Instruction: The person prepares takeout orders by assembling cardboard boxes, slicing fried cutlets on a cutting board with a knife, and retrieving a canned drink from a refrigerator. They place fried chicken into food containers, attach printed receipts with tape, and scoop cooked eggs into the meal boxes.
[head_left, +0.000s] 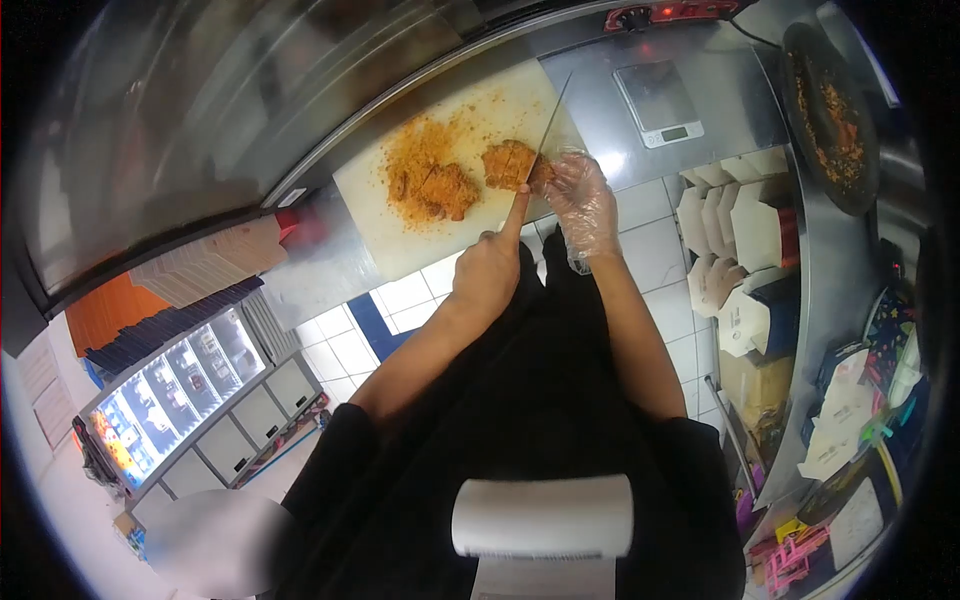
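Observation:
My left hand [488,268], bare, is closed on the handle end of a long knife [550,125], its index finger stretched along it. The blade lies across a piece of fried meat [508,164] near the right end of a white cutting board [400,255]. My right hand [583,200], in a clear plastic glove, is at the right end of that meat, fingers bent against it. Another breaded piece [438,192], cut into parts, lies on the board to the left among orange crumbs.
A digital scale [660,100] stands right of the board. Further right are stacked paper boxes [745,320] and a dark tray [830,120] with crumbs. At left stand more folded cartons [210,265]. A paper roll [543,515] is at my chest.

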